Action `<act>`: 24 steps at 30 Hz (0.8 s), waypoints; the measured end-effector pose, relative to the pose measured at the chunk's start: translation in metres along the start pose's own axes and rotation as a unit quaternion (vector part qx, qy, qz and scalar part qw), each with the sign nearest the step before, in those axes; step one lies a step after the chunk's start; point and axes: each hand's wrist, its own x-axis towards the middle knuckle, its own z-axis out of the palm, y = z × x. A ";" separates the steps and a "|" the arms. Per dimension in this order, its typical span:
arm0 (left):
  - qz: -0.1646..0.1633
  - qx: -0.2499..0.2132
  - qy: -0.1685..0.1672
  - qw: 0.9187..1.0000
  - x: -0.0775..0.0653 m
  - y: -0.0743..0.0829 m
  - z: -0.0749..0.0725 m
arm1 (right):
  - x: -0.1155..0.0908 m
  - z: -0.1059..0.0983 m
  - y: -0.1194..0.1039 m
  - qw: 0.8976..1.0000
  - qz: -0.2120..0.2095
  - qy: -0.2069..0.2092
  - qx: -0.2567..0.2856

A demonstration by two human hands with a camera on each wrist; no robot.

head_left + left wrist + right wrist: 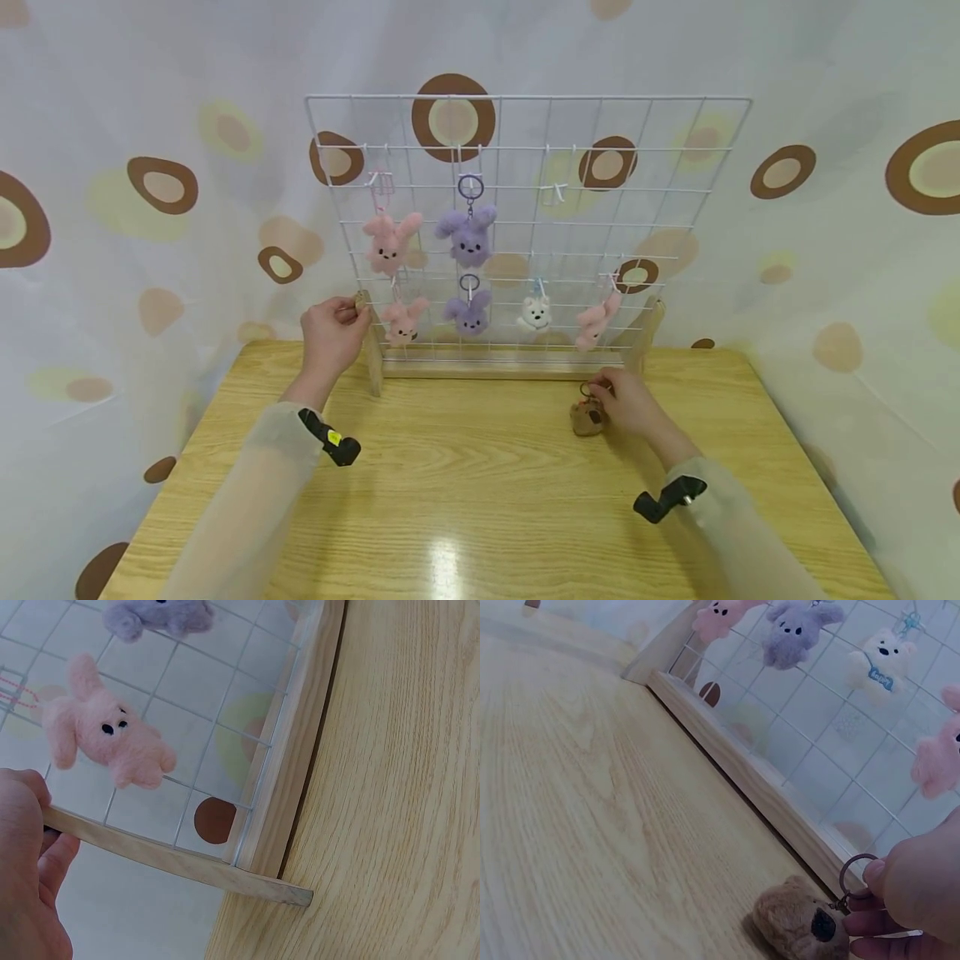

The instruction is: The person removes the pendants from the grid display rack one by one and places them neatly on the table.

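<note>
My left hand [330, 333] grips the upper part of the wooden side post [374, 358] at the left end of a white wire grid rack [525, 98]. In the left wrist view the thumb and fingers lie on either side of that post [172, 855]. At the right front of the rack, my right hand [626, 404] pinches the dark key ring [845, 879] of a brown plush keychain [587, 419]. The brown plush, with a large dark nose, is at the tabletop; whether it bears on the wood is hard to tell.
Pink bunny keychains [388, 246], purple ones [470, 237] and a white bear keychain [536, 312] hang from the grid. Another pink plush [597, 321] hangs tilted near the right post [643, 342]. A white hook [553, 194] sits higher up. The wooden table [465, 483] meets a patterned backdrop.
</note>
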 end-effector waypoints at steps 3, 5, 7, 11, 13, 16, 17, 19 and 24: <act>0.002 -0.001 0.001 1.000 0.001 0.000 0.001 | 0.005 -0.001 0.000 1.000 -0.005 -0.004 -0.014; 0.003 0.000 0.002 1.000 0.001 0.000 0.002 | 0.007 -0.002 0.000 1.000 -0.008 -0.005 -0.023; 0.002 0.001 0.003 1.000 0.001 0.000 0.002 | 0.010 -0.002 -0.001 1.000 -0.009 -0.008 -0.026; 0.005 0.004 0.004 1.000 0.001 0.000 0.001 | 0.013 -0.001 -0.001 0.999 0.000 -0.017 -0.032; 0.007 0.004 0.005 1.000 0.001 0.000 0.001 | 0.015 -0.001 0.000 0.999 0.010 -0.020 -0.034; 0.007 0.004 0.005 1.000 0.001 0.001 0.001 | 0.016 0.000 0.002 0.999 0.020 -0.022 -0.039; 0.007 0.004 0.005 1.000 0.001 0.001 0.001 | 0.017 0.000 0.003 0.999 0.021 -0.021 -0.039; 0.005 0.005 0.005 1.000 0.001 0.001 0.001 | 0.018 0.000 0.005 0.999 0.022 -0.021 -0.041; 0.002 0.003 0.003 1.000 0.001 0.000 0.001 | 0.018 0.001 0.009 0.998 0.025 -0.019 -0.046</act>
